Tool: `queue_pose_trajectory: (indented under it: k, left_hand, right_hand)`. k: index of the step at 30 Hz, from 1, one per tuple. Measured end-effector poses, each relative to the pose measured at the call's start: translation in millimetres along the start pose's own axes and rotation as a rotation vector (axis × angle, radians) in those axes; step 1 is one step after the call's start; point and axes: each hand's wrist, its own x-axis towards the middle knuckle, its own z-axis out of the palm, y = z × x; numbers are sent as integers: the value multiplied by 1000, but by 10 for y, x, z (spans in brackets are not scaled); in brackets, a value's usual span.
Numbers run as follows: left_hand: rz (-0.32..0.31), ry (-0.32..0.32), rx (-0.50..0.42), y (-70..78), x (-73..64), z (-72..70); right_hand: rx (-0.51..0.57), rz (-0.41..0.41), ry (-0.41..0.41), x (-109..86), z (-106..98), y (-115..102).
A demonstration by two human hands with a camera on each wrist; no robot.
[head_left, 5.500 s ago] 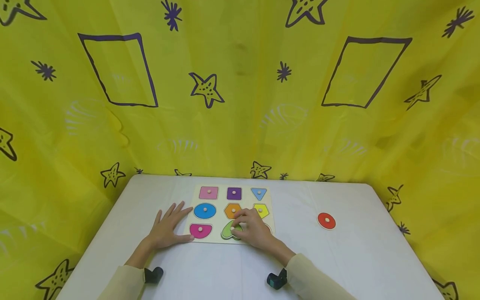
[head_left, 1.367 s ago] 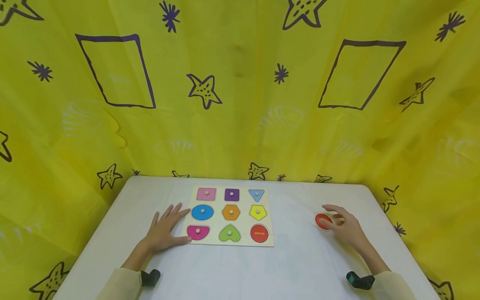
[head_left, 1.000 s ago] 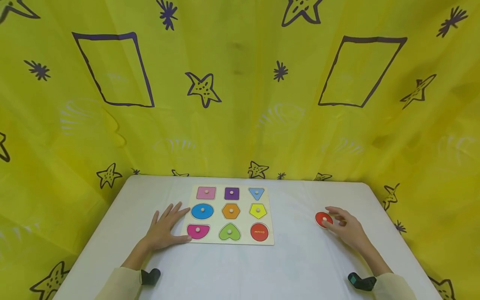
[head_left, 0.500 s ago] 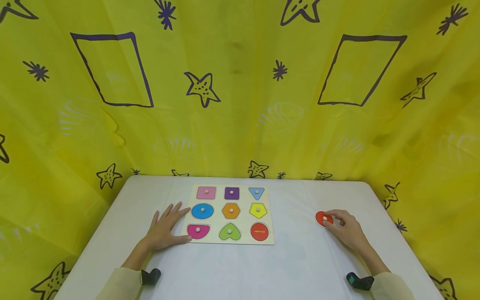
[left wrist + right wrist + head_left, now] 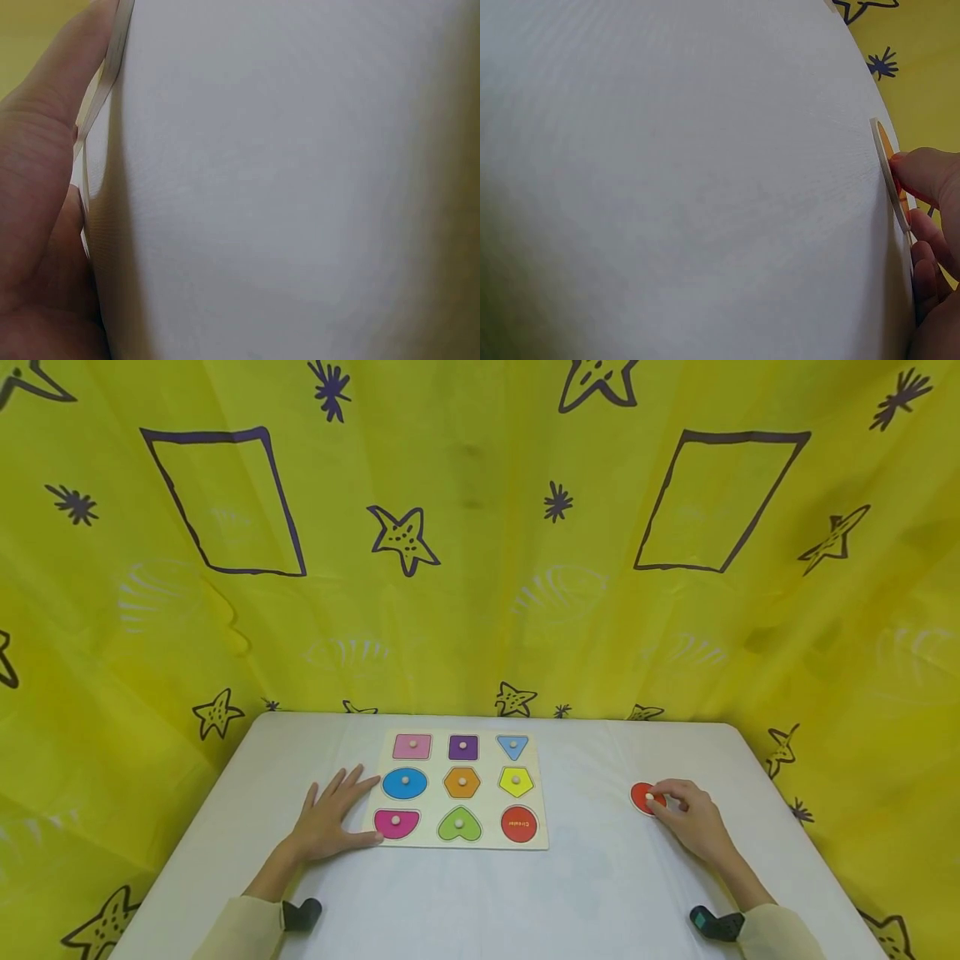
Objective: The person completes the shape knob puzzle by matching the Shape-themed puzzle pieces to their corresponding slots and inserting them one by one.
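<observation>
My right hand (image 5: pixel 696 820) pinches the small pale knob of a red circular puzzle piece (image 5: pixel 639 797) on the right part of the table, thumb and forefinger meeting at the knob. In the right wrist view the piece's pale wooden edge (image 5: pixel 883 166) shows beside the thumb. A cream peg puzzle board (image 5: pixel 487 837) lies left of centre. My left hand (image 5: pixel 327 823) rests spread at the board's left edge, thumb and fingertips touching it. Among the knobbed pieces in the board are a green heart (image 5: pixel 459 825) and a magenta half-round (image 5: pixel 396 824). The red circular recess (image 5: pixel 519 824) shows its printed word.
A white cloth (image 5: pixel 480 910) covers the table. Yellow curtains (image 5: pixel 480 610) with drawn stars and frames hang behind it and at both sides. Dark camera mounts (image 5: pixel 302 914) sit at both wrists.
The right hand has left the green heart, now flat in its slot, and moved right to the red piece. Its fingers have closed on the knob. The left hand keeps its place.
</observation>
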Motion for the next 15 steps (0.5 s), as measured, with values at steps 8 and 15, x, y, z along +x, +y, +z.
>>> queue_pose_trajectory:
  k: [8, 15]
  left_hand:
    - [8, 3, -4, 8, -4, -5]
    - [39, 21, -14, -14, -12, -15]
  right_hand:
    - [14, 26, -2, -14, 9, 2]
    - [8, 37, 8, -16, 19, 9]
